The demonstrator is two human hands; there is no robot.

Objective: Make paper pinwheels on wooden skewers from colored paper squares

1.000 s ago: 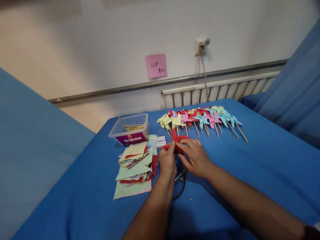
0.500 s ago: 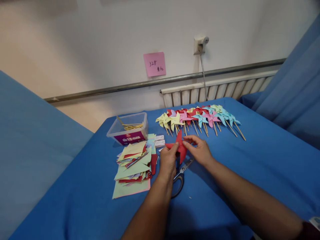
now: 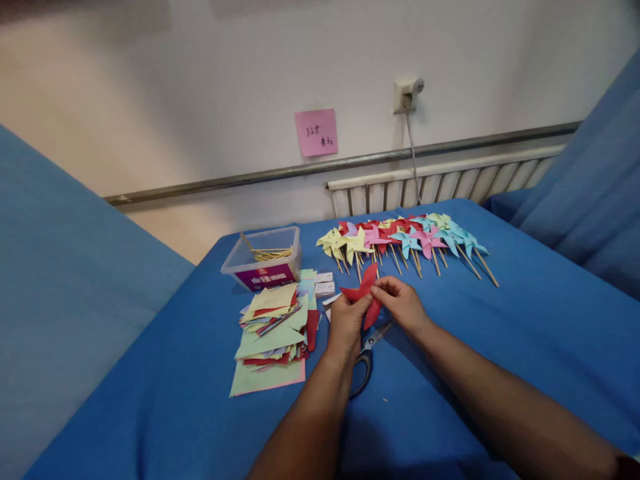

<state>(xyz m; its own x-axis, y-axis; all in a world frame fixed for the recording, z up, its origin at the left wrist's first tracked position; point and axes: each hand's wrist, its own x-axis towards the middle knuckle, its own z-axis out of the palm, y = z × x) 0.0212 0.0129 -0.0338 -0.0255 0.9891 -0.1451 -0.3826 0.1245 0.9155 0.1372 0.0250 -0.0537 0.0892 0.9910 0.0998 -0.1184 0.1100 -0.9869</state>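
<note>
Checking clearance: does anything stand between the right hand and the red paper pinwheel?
Nothing visible does: the right hand touches the red paper pinwheel, which the left hand holds. The dark-handled metal scissors lie below, not between.

Pale wall (image 3: pixel 225 80), metal rail (image 3: pixel 250 179), white radiator (image 3: pixel 449 186); blue curtain (image 3: pixel 595 180) at right

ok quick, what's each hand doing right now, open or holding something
Left hand: closed, holding the red paper pinwheel.
Right hand: touching that pinwheel near its centre; whether it grips cannot be told.
</note>
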